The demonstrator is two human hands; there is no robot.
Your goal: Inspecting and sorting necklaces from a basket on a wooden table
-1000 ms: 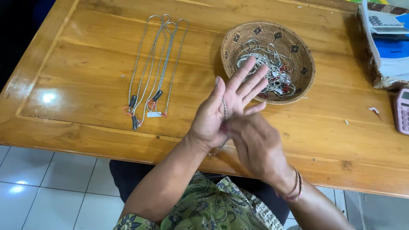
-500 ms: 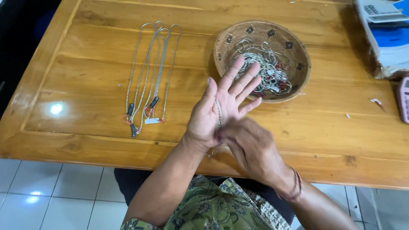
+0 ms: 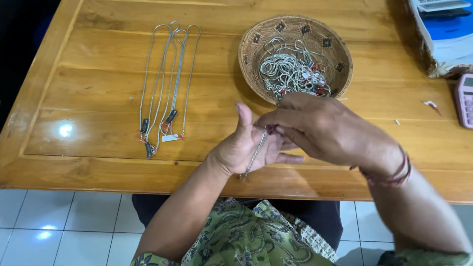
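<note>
My left hand [image 3: 245, 146] is held palm up over the near edge of the wooden table [image 3: 88, 79], thumb raised. A thin silver chain [image 3: 254, 153] lies across its palm and hangs down toward the wrist. My right hand [image 3: 325, 129] reaches across from the right and pinches the top end of that chain between fingertips. A round woven basket [image 3: 256, 39] just beyond the hands holds a tangled heap of silver chains [image 3: 290, 71] with small red and dark tags.
Several silver chains [image 3: 167, 88] with tags are laid out straight on the table to the left. A pink calculator [image 3: 465, 98] sits at the right edge, with a stack of papers and a basket [image 3: 443, 39] behind it. White tiled floor lies below.
My left hand's fingers, spread wide before, have folded in. My right hand rose from below the palm to pinch the chain's top end. The camera tilted so the basket sits more central.
</note>
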